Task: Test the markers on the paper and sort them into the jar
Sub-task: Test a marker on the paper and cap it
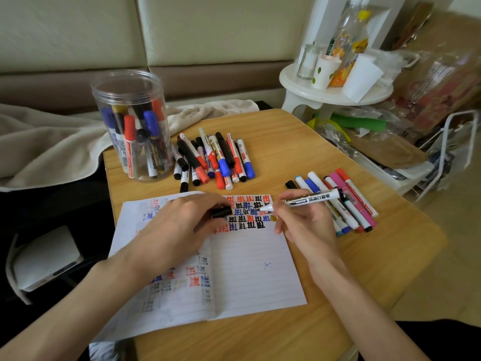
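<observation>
Plastic jar (130,100) and loose markers (216,157) crowd the table (299,142) behind the paper (250,269).

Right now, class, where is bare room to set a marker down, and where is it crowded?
Bare table shows below the paper at the near edge, and right of the centre marker pile. Crowded: beside the jar and by the right marker pile.

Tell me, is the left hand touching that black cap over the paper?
Touching. The head view shows the left hand gripping the black cap in its fingertips, with no gap; the right hand holds the uncapped marker.
</observation>
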The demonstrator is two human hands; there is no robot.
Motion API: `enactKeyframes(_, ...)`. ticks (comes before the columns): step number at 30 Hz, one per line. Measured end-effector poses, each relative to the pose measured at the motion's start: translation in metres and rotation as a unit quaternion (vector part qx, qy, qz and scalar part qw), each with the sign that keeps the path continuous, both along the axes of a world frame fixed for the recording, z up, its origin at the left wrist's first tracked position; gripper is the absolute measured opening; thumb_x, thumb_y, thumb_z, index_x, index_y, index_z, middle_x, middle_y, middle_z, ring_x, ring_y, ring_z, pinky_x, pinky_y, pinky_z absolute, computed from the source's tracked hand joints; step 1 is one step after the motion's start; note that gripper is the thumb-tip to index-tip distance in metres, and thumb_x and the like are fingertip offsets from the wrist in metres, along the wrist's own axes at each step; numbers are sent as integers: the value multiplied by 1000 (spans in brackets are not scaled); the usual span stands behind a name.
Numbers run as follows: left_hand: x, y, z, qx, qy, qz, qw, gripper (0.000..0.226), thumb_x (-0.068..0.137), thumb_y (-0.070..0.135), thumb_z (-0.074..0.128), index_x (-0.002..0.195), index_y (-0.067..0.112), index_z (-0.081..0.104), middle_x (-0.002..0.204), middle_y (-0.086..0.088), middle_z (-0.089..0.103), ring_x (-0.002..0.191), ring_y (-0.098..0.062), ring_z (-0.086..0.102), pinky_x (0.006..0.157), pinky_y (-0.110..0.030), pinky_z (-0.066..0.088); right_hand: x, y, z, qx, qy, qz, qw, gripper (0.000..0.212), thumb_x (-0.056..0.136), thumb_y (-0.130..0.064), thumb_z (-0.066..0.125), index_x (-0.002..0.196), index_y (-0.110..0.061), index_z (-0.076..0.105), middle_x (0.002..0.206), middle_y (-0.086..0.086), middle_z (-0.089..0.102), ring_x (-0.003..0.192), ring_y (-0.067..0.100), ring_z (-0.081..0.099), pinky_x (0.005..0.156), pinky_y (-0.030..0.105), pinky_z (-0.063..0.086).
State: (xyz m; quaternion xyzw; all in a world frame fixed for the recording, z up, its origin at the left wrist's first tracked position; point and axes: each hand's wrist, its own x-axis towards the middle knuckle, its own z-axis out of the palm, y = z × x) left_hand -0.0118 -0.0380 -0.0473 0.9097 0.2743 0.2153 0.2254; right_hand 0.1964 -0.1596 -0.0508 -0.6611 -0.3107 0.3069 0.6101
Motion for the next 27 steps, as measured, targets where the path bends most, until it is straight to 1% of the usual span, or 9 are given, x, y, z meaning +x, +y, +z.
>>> enactKeyframes(2, 0, 0, 1, -21, -11, 13, 1000, 36, 91, 36, 74, 125, 39, 62, 112, 23, 70, 95, -3, 66, 82, -13, 48, -3, 1, 4, 1, 11, 11, 1000, 15, 93, -10, 76, 106, -12, 70, 75, 10, 74, 60, 16, 65, 51, 16, 45)
enactKeyframes(4, 1, 0, 3, -39, -35, 16, 999, 31, 88, 40, 75, 118, 39, 66, 106, 24, 72, 93, -2, 68, 81, -16, 52, -6, 2, 7, 5, 28, 21, 999, 16, 92, -10, 77, 106, -13, 70, 79, 9, 76, 64, 18, 67, 50, 23, 43)
enactKeyframes(8, 3, -3, 10, -41, -70, 26, 996, 31, 89, 50, 62, 116, 37, 69, 97, 26, 71, 86, 3, 67, 73, -12, 51, -11, 6, 13, 10, 78, 35, 996, 14, 92, -8, 76, 106, -10, 72, 88, 10, 77, 69, 20, 69, 51, 25, 43)
enactKeyframes(13, 3, -2, 13, -43, -87, 50, 994, 28, 90, 43, 67, 117, 36, 71, 93, 26, 70, 78, 6, 65, 66, -7, 45, -14, 13, 17, 19, 99, 58, 993, 9, 94, -3, 65, 99, -7, 72, 77, 3, 72, 67, 22, 67, 50, 26, 39)
enactKeyframes(16, 3, -1, 13, -52, -95, 60, 992, 30, 89, 35, 73, 119, 36, 70, 100, 24, 71, 80, 8, 64, 70, -5, 46, -17, 17, 18, 22, 93, 72, 993, 10, 94, -6, 66, 93, -12, 74, 78, 3, 73, 67, 23, 66, 51, 27, 38)
enactKeyframes(18, 2, 0, 13, -62, -101, 63, 991, 31, 88, 32, 76, 119, 35, 70, 104, 22, 71, 87, 8, 64, 71, -5, 45, -19, 18, 19, 22, 78, 74, 994, 17, 94, -8, 67, 87, -19, 76, 80, 5, 74, 69, 23, 66, 54, 30, 38)
enactKeyframes(21, 2, 1, 13, -63, -99, 65, 991, 25, 87, 33, 76, 111, 38, 71, 97, 23, 71, 93, 6, 64, 71, -5, 45, -22, 18, 20, 20, 63, 80, 995, 19, 94, -15, 69, 83, -28, 78, 82, 7, 75, 73, 23, 67, 57, 31, 39)
enactKeyframes(25, 1, 2, 14, -69, -108, 61, 990, 27, 84, 44, 70, 111, 37, 72, 94, 26, 70, 93, 8, 64, 72, -5, 45, -24, 18, 20, 26, 69, 93, 993, 15, 94, -13, 72, 86, -24, 79, 90, 9, 77, 73, 22, 67, 56, 29, 39)
enactKeyframes(27, 1, 2, 14, -77, -112, 53, 989, 32, 84, 50, 64, 112, 37, 71, 94, 25, 71, 92, 6, 65, 74, -9, 49, -24, 17, 19, 17, 61, 101, 993, 7, 93, -17, 75, 91, -20, 81, 91, 11, 77, 74, 21, 66, 57, 29, 39)
